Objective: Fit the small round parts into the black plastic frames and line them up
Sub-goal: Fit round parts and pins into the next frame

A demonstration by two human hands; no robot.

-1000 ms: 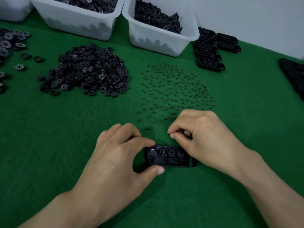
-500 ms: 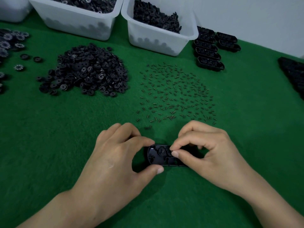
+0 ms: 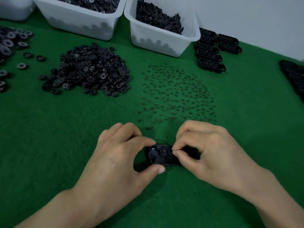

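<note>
The left hand (image 3: 115,163) pinches the frame (image 3: 160,155) between forefinger and thumb on the felt (image 3: 65,145). The right hand (image 3: 212,155) pinches thumb to forefinger over its middle (the part between them is too small to tell).

Bare felt (image 3: 49,137) is open left of the left hand (image 3: 115,160) and right of the right hand (image 3: 213,155). Both hands crowd the frame (image 3: 158,156), no gap there. Springs (image 3: 177,94) are scattered just ahead, disc pile (image 3: 87,73) ahead-left. Bins (image 3: 162,38) and frame rows (image 3: 212,58) wall the far edge; dark stack (image 3: 294,78) at the right edge.
</note>
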